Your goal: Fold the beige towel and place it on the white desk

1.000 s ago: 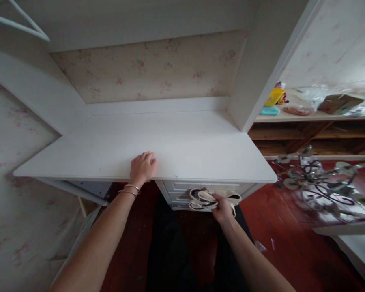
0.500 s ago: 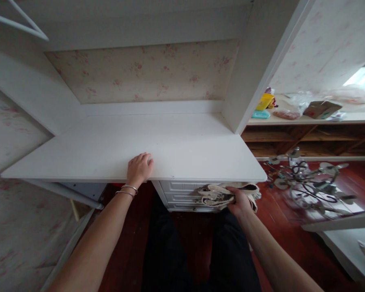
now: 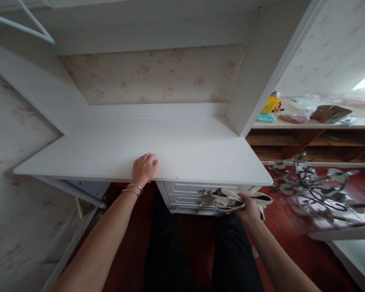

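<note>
A white desk (image 3: 194,150) with a hutch stands in front of me. My left hand (image 3: 145,167) rests near the desktop's front edge with its fingers curled. A small greyish patch shows between thumb and forefinger, but I cannot make out what it is. Below the desk's right front edge, my right hand (image 3: 248,206) is closed around a bunched cream cloth (image 3: 228,200) with dark edging. Folds of it hang out on both sides of the fist, in front of the white drawers (image 3: 182,199). Most of the right fingers are hidden by the fabric.
A chandelier (image 3: 319,186) with curled arms lies on the red floor at right. Beyond it, a low wooden shelf (image 3: 276,140) bears a yellow item (image 3: 270,104), a cardboard box (image 3: 330,114) and plastic bags. A white wire frame (image 3: 33,30) hangs at upper left.
The view has shifted slightly, so the desk and both hands appear a little further right. The cream cloth has moved right and slightly down with my right hand, uncovering more drawer front.
</note>
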`<state>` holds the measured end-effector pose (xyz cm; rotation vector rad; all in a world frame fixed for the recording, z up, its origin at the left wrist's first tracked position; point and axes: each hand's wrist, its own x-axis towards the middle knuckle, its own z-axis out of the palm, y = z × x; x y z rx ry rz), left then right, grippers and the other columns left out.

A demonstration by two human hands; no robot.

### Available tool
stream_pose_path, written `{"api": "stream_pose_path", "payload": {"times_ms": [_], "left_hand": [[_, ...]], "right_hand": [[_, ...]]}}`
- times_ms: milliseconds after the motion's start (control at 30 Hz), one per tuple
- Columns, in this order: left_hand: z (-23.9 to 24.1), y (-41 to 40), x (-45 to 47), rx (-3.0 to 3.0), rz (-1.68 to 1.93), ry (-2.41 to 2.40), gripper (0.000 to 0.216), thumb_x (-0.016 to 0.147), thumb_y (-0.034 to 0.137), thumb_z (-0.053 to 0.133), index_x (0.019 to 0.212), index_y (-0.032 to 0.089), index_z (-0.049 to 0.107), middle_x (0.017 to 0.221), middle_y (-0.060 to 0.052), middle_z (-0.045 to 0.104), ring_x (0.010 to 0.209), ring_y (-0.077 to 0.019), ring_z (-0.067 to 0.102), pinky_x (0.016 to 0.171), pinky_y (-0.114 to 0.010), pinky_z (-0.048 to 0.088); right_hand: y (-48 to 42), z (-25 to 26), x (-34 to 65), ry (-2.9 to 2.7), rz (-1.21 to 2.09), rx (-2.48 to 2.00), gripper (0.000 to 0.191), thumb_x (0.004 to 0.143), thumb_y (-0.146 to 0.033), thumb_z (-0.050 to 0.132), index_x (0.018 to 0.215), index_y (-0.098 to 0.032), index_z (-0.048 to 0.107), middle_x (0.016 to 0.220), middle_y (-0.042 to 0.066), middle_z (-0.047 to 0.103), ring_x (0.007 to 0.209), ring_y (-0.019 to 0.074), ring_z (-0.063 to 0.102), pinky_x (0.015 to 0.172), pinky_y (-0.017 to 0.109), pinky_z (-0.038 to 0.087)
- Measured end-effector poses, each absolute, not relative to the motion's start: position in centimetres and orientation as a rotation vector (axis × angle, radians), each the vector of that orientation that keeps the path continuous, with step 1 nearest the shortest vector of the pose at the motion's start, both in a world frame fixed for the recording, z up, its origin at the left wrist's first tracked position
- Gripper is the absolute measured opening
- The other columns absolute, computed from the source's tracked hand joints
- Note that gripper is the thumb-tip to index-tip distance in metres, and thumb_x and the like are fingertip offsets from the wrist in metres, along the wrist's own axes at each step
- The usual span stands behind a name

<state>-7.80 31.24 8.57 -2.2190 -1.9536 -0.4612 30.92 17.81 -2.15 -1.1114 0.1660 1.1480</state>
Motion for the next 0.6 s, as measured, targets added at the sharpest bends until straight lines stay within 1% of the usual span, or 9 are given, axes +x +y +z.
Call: {"api": "stream_pose_path", "payload": {"times_ms": [133,267,400,500,600], "left_hand": [[8.5,31.3,-7.8,-2.223,-0.459,-1.975,0.041,0.095,0.039,0.038,0.126,0.025,0.06,0.136,-0.006,0.059,0.123,-0.0257,0.053,0.105,-0.043,0.039],[8.5,31.3,-7.8,-2.229,-0.452,-1.965,0.04,0.096,0.039,0.037,0.126,0.026,0.06,0.136,-0.005,0.059,0.124,-0.025,0.052,0.105,-0.042,0.039],[8.6,31.3,-7.7,-2.219,-0.429,-1.968,0.04,0.096,0.04,0.037,0.126,0.026,0.06,0.137,-0.005,0.058,0.123,-0.0247,0.053,0.105,-0.041,0.038],[8.6,31.3,-7.7,-2.217,-0.424,-1.975,0.04,0.096,0.04,0.037,0.126,0.026,0.06,0.137,-0.005,0.058,0.124,-0.0249,0.052,0.105,-0.041,0.038],[8.5,31.3,-7.7,-2.218,-0.44,-1.972,0.04,0.096,0.039,0.037,0.126,0.026,0.06,0.137,-0.005,0.058,0.124,-0.025,0.052,0.105,-0.042,0.038]], "right_hand": [[18.1,0.3,30.8,0.208,1.246,-1.095,0.02,0.074,-0.002,0.051,0.082,-0.017,0.062,0.067,0.002,0.069,0.059,0.0199,0.069,0.058,0.028,0.062],[18.1,2.7,30.6,0.166,1.24,-1.036,0.024,0.075,-0.001,0.048,0.087,-0.016,0.063,0.068,0.002,0.069,0.057,0.0191,0.068,0.055,0.027,0.061],[17.7,4.8,29.2,0.155,1.309,-0.99,0.026,0.077,0.0,0.049,0.091,-0.015,0.065,0.066,0.001,0.069,0.059,0.0183,0.068,0.062,0.027,0.062],[17.7,5.9,26.2,0.173,1.345,-0.984,0.023,0.077,0.0,0.052,0.089,-0.014,0.065,0.069,0.003,0.07,0.061,0.019,0.069,0.064,0.027,0.062],[18.2,6.0,21.9,0.18,1.438,-0.962,0.021,0.075,-0.001,0.053,0.086,-0.013,0.066,0.07,0.005,0.071,0.067,0.0216,0.071,0.068,0.03,0.062]]}}
